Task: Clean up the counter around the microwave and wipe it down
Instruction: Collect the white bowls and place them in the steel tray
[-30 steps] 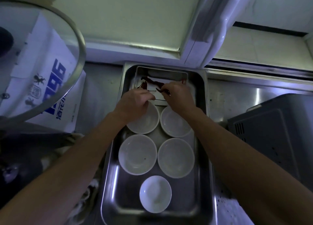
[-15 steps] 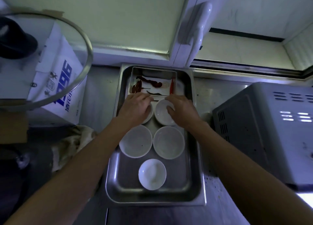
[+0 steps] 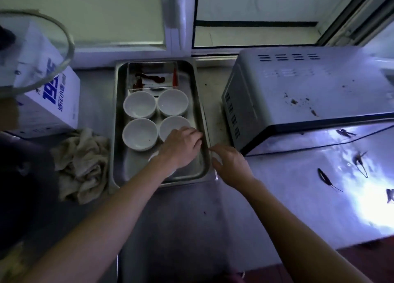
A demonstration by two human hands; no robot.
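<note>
Microwave (image 3: 302, 95) and steel tray (image 3: 119, 112) sit side by side along the bench's far edge, and both hands work at the tray's near right corner, in the narrow strip between the two. The left hand (image 3: 181, 148) reaches across inside the tray, fingers loosely spread against its right wall, holding nothing that I can see and partly covering a fifth bowl (image 3: 153, 157). The right hand (image 3: 230, 167) lies just outside that wall, fingers relaxed and extended toward the rim, also holding nothing. The tray's long axis runs away from the person, so a lift or slide would probably start from this near end. Four white bowls (image 3: 139, 103) fill the tray's middle, with a stained dish (image 3: 152, 76) at its far end. A crumpled rag (image 3: 81, 163) lies on the bench (image 3: 191, 218) just left of the tray, nearer the left arm. Beyond it stand a white box (image 3: 49, 103) and a glass lid (image 3: 66, 54); windows run behind.
</note>
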